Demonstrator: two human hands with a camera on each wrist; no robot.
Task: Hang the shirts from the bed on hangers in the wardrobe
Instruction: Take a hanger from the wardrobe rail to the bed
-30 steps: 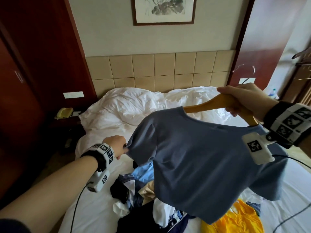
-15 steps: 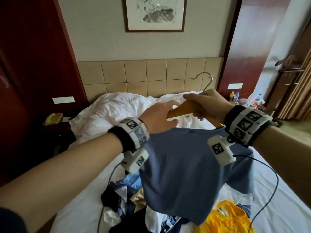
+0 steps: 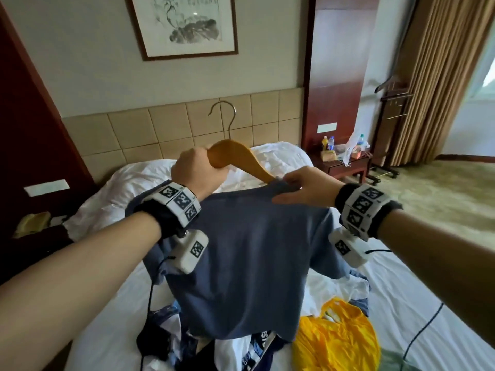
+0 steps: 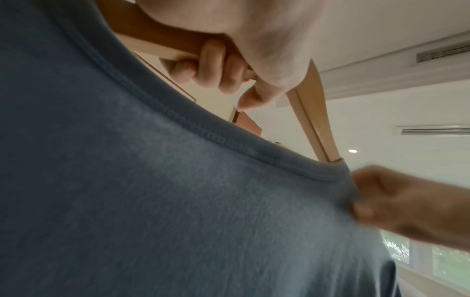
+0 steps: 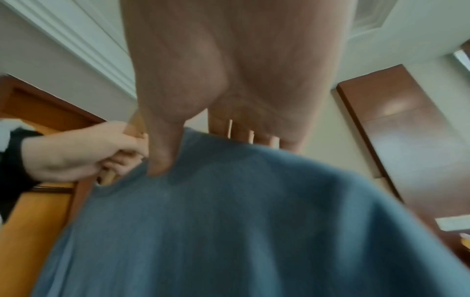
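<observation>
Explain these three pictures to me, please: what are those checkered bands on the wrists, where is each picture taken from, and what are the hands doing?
No robot here: a person works with bare hands. The checkered bands hold a small camera under each wrist; a third camera sits on the head. The wide picture is the head view, looking down at a bed. The other two look up along each hand from the wrists.

The left hand grips a wooden hanger near its middle, fingers curled round the wood. The right hand pinches the neckline of a blue T-shirt where the hanger's arm enters it; the shirt hangs over the bed.

On the bed lie a pile of other clothes and something bright yellow. No wardrobe is clearly in view.
</observation>
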